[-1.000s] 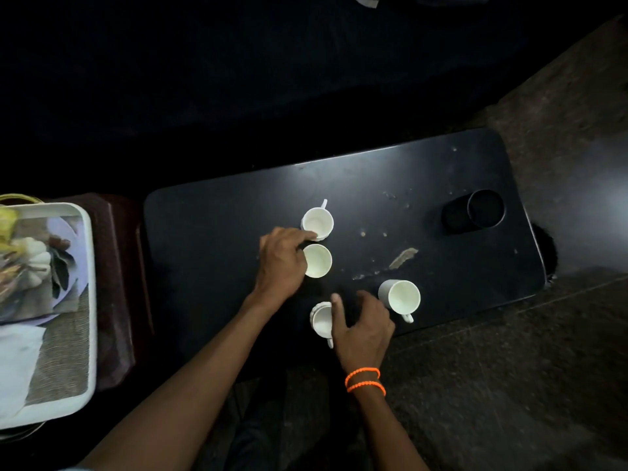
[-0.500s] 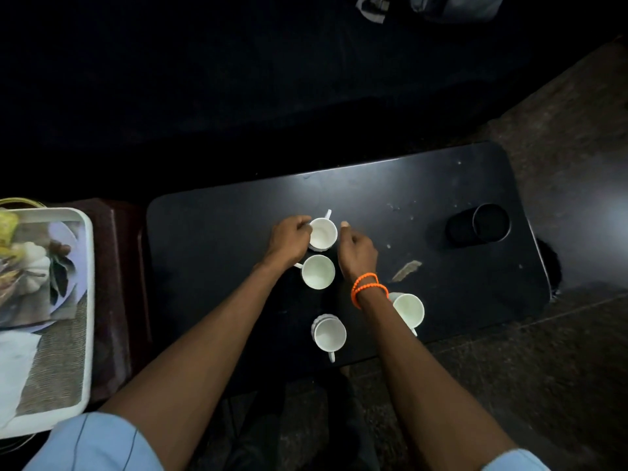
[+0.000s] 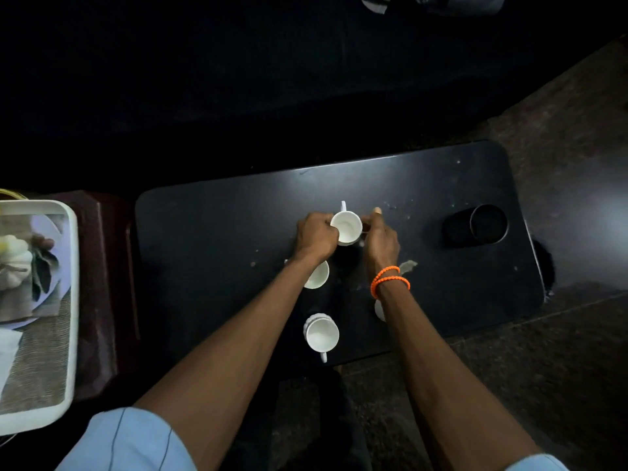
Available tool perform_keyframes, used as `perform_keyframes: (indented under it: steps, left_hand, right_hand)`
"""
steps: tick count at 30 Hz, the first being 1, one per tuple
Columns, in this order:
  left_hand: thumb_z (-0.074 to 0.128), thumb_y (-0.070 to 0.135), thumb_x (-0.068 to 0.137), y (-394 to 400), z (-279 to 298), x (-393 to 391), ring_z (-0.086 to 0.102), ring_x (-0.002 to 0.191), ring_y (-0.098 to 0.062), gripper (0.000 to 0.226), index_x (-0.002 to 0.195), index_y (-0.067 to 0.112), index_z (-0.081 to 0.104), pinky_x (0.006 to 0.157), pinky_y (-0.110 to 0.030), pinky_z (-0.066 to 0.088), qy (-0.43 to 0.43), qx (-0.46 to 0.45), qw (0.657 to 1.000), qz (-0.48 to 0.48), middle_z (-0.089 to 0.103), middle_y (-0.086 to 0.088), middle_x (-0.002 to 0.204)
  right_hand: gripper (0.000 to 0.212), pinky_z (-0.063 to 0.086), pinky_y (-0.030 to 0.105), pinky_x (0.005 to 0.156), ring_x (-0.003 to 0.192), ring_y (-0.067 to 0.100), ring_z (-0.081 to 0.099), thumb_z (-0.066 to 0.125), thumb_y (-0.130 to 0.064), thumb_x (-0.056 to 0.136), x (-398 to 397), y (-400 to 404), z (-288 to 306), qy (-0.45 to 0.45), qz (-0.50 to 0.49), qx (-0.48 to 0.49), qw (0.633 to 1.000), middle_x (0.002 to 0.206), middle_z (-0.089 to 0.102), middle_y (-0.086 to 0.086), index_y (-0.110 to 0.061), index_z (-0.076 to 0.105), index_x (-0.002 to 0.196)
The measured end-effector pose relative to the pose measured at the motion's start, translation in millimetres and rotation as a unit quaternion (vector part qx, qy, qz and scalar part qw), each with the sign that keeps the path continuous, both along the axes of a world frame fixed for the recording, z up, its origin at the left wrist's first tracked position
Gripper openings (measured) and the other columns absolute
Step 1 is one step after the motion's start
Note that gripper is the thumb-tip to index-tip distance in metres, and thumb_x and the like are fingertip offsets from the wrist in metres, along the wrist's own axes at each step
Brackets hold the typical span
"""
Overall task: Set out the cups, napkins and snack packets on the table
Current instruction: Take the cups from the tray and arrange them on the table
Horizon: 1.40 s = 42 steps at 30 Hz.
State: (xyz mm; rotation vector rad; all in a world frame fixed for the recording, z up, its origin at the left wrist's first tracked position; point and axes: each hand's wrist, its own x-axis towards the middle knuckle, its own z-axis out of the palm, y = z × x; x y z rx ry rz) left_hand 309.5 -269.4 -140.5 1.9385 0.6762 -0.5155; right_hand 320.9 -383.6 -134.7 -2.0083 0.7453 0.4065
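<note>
the step in hand is the placing of the cups. both hands are at the far cup, which stands upright on the dark worktop with its handle pointing away from the person. the left hand is curled against the cup's left side and the right hand touches its right side, so together they grasp this one cup; if it is lifted or resting on the worktop i cannot tell.

three more cups are already on the worktop: the middle cup half hidden under the left forearm, the near cup with its handle toward the person, and the right cup, mostly hidden by the right wrist. a dark round holder sits well apart at the right end.

the napkins and snack packets seem not yet set out. a white tray at the left holds a napkin and some unclear items. in my judgement the next move is to let go of the far cup and reach left to the tray, with care not to knock the middle cup with the forearm.
</note>
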Motion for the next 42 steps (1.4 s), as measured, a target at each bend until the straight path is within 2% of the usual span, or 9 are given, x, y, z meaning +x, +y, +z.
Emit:
perform_keyframes:
  steps: [6, 10, 17, 21, 24, 27, 31, 37, 42]
  left_hand:
    - [0.054, 0.002, 0.086, -33.7, -3.8, -0.9, 0.066, 0.104, -0.043, 0.026, 0.098, 0.002, 0.076, 0.077, -0.036, 0.046, -0.011, 0.020, 0.998, -0.060, 0.073, -0.024, 0.109]
    - [0.052, 0.002, 0.087, -48.9, -2.9, -4.7, 0.063, 0.106, -0.044, 0.033, 0.106, 0.008, 0.078, 0.080, -0.036, 0.047, -0.022, 0.021, 0.997, -0.068, 0.072, -0.022, 0.115]
    - [0.054, 0.011, 0.095, -53.7, -3.4, -9.1, 0.068, 0.105, -0.037, 0.026, 0.101, 0.009, 0.079, 0.081, -0.035, 0.049, -0.028, 0.002, 0.999, -0.041, 0.076, -0.019, 0.110]
    - [0.058, 0.007, 0.095, -40.2, 9.5, -30.9, 0.072, 0.108, -0.025, 0.025, 0.109, 0.010, 0.079, 0.092, -0.024, 0.050, -0.071, -0.025, 0.994, 0.085, 0.079, -0.010, 0.112]
    - [0.057, 0.001, 0.086, -26.5, 20.4, -66.3, 0.071, 0.100, -0.017, 0.036, 0.111, 0.015, 0.078, 0.094, -0.025, 0.052, -0.117, 0.015, 0.965, 0.236, 0.076, -0.003, 0.110]
    - [0.058, 0.006, 0.086, -19.7, 21.6, -100.9, 0.066, 0.099, -0.018, 0.037, 0.120, 0.012, 0.071, 0.091, -0.025, 0.047, -0.077, 0.051, 0.935, 0.343, 0.065, -0.002, 0.115]
    - [0.058, 0.021, 0.095, -11.3, 6.5, -117.5, 0.064, 0.115, -0.035, 0.030, 0.118, 0.006, 0.070, 0.103, -0.046, 0.049, 0.092, -0.040, 0.930, 0.352, 0.073, -0.013, 0.114]
    - [0.052, 0.023, 0.077, -5.3, 18.4, -97.2, 0.068, 0.100, -0.028, 0.035, 0.103, 0.023, 0.076, 0.092, -0.048, 0.055, 0.035, -0.035, 0.960, 0.276, 0.076, 0.000, 0.097]
    - [0.054, 0.010, 0.078, 16.4, 15.4, -71.0, 0.069, 0.100, -0.026, 0.040, 0.107, 0.025, 0.078, 0.092, -0.045, 0.056, 0.010, -0.005, 0.971, 0.239, 0.078, -0.002, 0.101]
  right_hand:
    - [0.055, 0.048, 0.040, 0.097, 0.106, 0.030, 0.067, 0.033, -0.054, 0.103, 2.3, -33.4, -5.8, 0.008, -0.015, -0.019, 1.000, 0.104, 0.077, 0.006, -0.029, 0.075, 0.077]
    - [0.061, 0.048, 0.045, 0.102, 0.108, 0.029, 0.066, 0.030, -0.057, 0.102, -0.7, -47.8, -8.8, 0.021, -0.027, -0.022, 0.999, 0.111, 0.077, 0.006, -0.024, 0.081, 0.098]
    - [0.057, 0.048, 0.040, 0.096, 0.104, 0.027, 0.065, 0.035, -0.054, 0.103, -0.3, -56.3, -12.7, 0.014, -0.019, -0.021, 1.000, 0.109, 0.076, 0.008, -0.019, 0.079, 0.096]
    - [0.036, 0.045, 0.039, 0.085, 0.098, 0.033, 0.061, 0.049, -0.031, 0.102, -16.1, -51.4, -9.9, -0.191, 0.063, -0.125, 0.972, 0.097, 0.070, 0.015, -0.005, 0.072, 0.094]
    - [0.028, 0.046, 0.035, 0.078, 0.083, 0.022, 0.058, 0.052, -0.028, 0.100, -36.6, -30.6, -7.7, -0.266, 0.132, -0.089, 0.951, 0.084, 0.066, 0.004, -0.010, 0.070, 0.088]
    - [0.044, 0.038, 0.026, 0.060, 0.060, 0.008, 0.042, 0.051, -0.039, 0.101, -54.5, -7.5, -11.1, -0.179, 0.206, 0.001, 0.962, 0.064, 0.050, 0.002, -0.010, 0.049, 0.068]
    - [0.050, 0.047, 0.035, 0.072, 0.072, 0.013, 0.060, 0.049, -0.047, 0.100, -71.3, 10.6, -19.6, -0.060, 0.200, 0.057, 0.976, 0.077, 0.069, 0.005, -0.004, 0.064, 0.079]
    - [0.041, 0.040, 0.026, 0.059, 0.056, -0.005, 0.053, 0.049, -0.051, 0.096, -78.2, 27.0, -23.5, -0.025, 0.089, 0.068, 0.993, 0.059, 0.063, -0.019, -0.036, 0.063, 0.060]
    - [0.043, 0.042, 0.026, 0.063, 0.059, -0.005, 0.056, 0.047, -0.053, 0.094, -66.2, 39.9, -21.4, -0.017, 0.043, 0.075, 0.996, 0.061, 0.066, -0.018, -0.035, 0.064, 0.058]
